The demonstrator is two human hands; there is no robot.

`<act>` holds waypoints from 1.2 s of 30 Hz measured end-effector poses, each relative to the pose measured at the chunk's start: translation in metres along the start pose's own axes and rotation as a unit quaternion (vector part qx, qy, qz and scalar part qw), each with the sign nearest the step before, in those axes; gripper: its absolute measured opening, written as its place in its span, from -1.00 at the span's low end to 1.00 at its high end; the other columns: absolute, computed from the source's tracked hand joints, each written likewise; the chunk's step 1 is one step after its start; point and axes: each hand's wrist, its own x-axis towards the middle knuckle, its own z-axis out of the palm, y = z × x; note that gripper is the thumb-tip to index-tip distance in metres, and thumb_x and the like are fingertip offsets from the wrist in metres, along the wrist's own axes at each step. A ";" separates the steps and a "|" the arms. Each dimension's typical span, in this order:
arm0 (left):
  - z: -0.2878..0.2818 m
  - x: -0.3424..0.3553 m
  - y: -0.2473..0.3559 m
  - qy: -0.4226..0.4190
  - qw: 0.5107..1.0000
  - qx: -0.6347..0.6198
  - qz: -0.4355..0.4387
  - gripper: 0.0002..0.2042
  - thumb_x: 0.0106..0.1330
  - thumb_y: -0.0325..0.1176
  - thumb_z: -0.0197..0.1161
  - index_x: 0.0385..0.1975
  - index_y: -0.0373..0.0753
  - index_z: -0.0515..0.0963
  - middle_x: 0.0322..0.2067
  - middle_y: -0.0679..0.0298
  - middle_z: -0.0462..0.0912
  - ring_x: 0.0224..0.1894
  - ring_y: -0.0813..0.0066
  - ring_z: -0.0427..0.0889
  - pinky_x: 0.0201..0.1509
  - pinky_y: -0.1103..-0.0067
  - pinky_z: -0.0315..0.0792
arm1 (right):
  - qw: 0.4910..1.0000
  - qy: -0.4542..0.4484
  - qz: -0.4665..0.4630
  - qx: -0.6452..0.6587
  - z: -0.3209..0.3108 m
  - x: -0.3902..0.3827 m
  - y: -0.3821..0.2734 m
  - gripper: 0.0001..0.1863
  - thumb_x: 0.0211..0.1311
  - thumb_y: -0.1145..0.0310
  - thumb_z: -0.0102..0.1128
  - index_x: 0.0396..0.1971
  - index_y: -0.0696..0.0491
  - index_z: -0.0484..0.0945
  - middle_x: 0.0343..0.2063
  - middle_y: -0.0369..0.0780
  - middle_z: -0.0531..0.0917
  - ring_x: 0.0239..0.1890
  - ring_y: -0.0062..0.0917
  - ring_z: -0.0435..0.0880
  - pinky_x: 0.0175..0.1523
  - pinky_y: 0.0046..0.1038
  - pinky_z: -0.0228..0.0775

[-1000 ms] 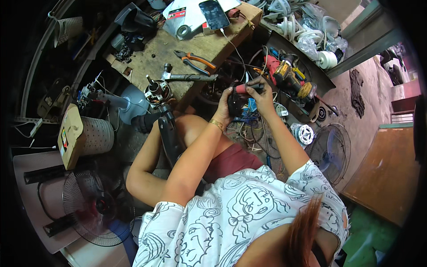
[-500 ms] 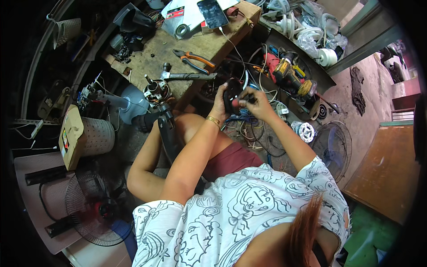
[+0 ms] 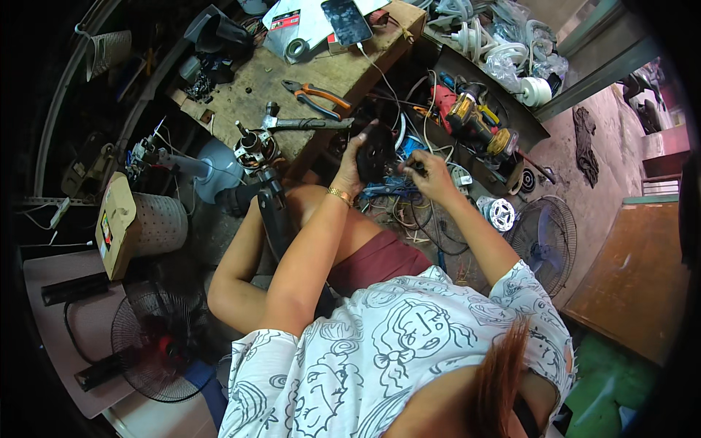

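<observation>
My left hand point(image 3: 352, 169) grips a round black fan motor housing point(image 3: 377, 152) and holds it upright over my knees, a gold bracelet on that wrist. My right hand point(image 3: 429, 174) is at the housing's right side, fingers pinched on a small dark part or wire there; what exactly it pinches is too small to tell. Loose wires point(image 3: 409, 212) hang and lie tangled below both hands.
A wooden workbench point(image 3: 241, 91) ahead carries orange-handled pliers point(image 3: 315, 95), a hammer point(image 3: 307, 123), a motor rotor point(image 3: 250, 146), tape and a phone point(image 3: 347, 20). A yellow drill point(image 3: 478, 124) lies right of it. Fan grilles point(image 3: 544, 237) point(image 3: 157, 343) stand on both sides.
The red-handled tool seen in my right hand a second ago is gone from view. The housing has turned its flat black face toward me, and both hands shifted slightly left.
</observation>
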 end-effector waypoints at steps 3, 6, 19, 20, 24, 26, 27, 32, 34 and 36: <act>0.002 0.003 0.003 -0.012 1.000 0.023 -0.006 -0.31 0.21 0.11 0.11 0.33 -0.06 0.25 0.19 0.09 0.45 0.15 0.24 0.52 0.19 0.29 0.47 | 0.977 0.112 0.080 0.165 -0.002 0.007 0.007 -0.89 0.13 0.51 0.30 -0.40 0.13 0.52 -0.55 -0.25 0.66 -0.53 -0.70 0.56 -0.41 -0.55 0.38; -0.005 0.002 -0.001 -0.036 0.998 0.052 0.009 -0.29 0.20 0.11 0.11 0.35 -0.06 0.22 0.22 0.08 0.43 0.16 0.22 0.51 0.22 0.29 0.45 | 0.955 0.068 0.046 0.283 0.022 0.004 -0.017 -0.88 0.12 0.51 0.30 -0.40 0.15 0.51 -0.60 -0.23 0.63 -0.57 -0.66 0.56 -0.43 -0.56 0.37; 0.001 -0.010 0.009 0.005 0.999 -0.050 -0.002 -0.32 0.21 0.11 0.10 0.32 -0.05 0.29 0.12 0.16 0.51 0.11 0.27 0.54 0.19 0.29 0.47 | 0.992 0.069 0.078 0.065 -0.010 0.010 -0.023 -0.84 0.06 0.47 0.31 -0.41 0.17 0.51 -0.53 -0.08 0.59 -0.43 -0.20 0.61 -0.32 -0.34 0.40; 0.005 -0.008 0.010 0.018 0.999 -0.040 -0.005 -0.33 0.21 0.12 0.08 0.31 -0.04 0.31 0.11 0.17 0.51 0.11 0.26 0.55 0.18 0.27 0.48 | 0.992 0.069 0.081 0.063 -0.006 0.007 -0.022 -0.84 0.06 0.47 0.31 -0.41 0.17 0.51 -0.53 -0.08 0.59 -0.43 -0.20 0.61 -0.32 -0.34 0.40; -0.003 -0.008 0.002 0.052 0.996 -0.069 0.021 -0.40 0.26 0.14 0.01 0.23 -0.04 0.38 0.08 0.16 0.55 0.10 0.22 0.56 0.15 0.24 0.50 | 0.994 -0.028 -0.066 -0.081 0.002 0.010 -0.025 -0.82 0.02 0.48 0.33 -0.35 0.15 0.56 -0.39 -0.10 0.59 -0.38 -0.22 0.62 -0.32 -0.32 0.43; -0.012 -0.008 0.007 0.050 0.990 -0.128 0.024 -0.38 0.23 0.17 0.02 0.20 -0.07 0.43 0.11 0.14 0.54 0.13 0.19 0.53 0.22 0.24 0.45 | 0.973 0.103 -0.134 -0.156 -0.003 0.011 -0.025 -0.86 0.01 0.60 0.28 -0.39 0.16 0.54 -0.39 -0.15 0.61 -0.37 -0.30 0.66 -0.29 -0.40 0.46; -0.006 -0.005 0.010 0.059 0.990 -0.125 0.028 -0.39 0.24 0.17 0.02 0.20 -0.07 0.43 0.10 0.14 0.54 0.13 0.18 0.54 0.21 0.22 0.45 | 0.976 0.167 -0.117 -0.078 -0.006 0.012 -0.030 -0.85 -0.02 0.65 0.28 -0.40 0.18 0.55 -0.37 -0.12 0.62 -0.31 -0.29 0.67 -0.23 -0.42 0.49; 0.006 -0.004 0.004 0.036 0.988 -0.149 -0.001 -0.42 0.26 0.15 -0.01 0.17 -0.07 0.46 0.09 0.14 0.55 0.12 0.18 0.55 0.20 0.18 0.45 | 0.993 0.021 -0.119 -0.010 -0.006 0.016 -0.024 -0.83 0.00 0.62 0.31 -0.37 0.15 0.57 -0.39 -0.15 0.63 -0.33 -0.35 0.68 -0.26 -0.43 0.50; 0.014 -0.002 -0.002 0.046 0.989 -0.144 0.000 -0.46 0.29 0.16 -0.01 0.14 -0.05 0.44 -0.01 0.16 0.60 -0.01 0.21 0.62 0.08 0.26 0.55 | 0.980 0.143 -0.136 -0.007 -0.013 0.035 -0.031 -0.85 0.02 0.61 0.31 -0.39 0.16 0.55 -0.43 -0.16 0.62 -0.34 -0.36 0.68 -0.25 -0.43 0.49; 0.017 0.000 -0.007 0.058 0.987 -0.144 -0.033 -0.43 0.28 0.17 -0.02 0.16 -0.07 0.46 0.08 0.17 0.57 0.06 0.21 0.59 0.15 0.19 0.50 | 0.978 0.138 -0.147 0.046 -0.006 0.040 -0.042 -0.85 0.02 0.59 0.32 -0.39 0.17 0.54 -0.42 -0.14 0.62 -0.35 -0.33 0.67 -0.24 -0.44 0.48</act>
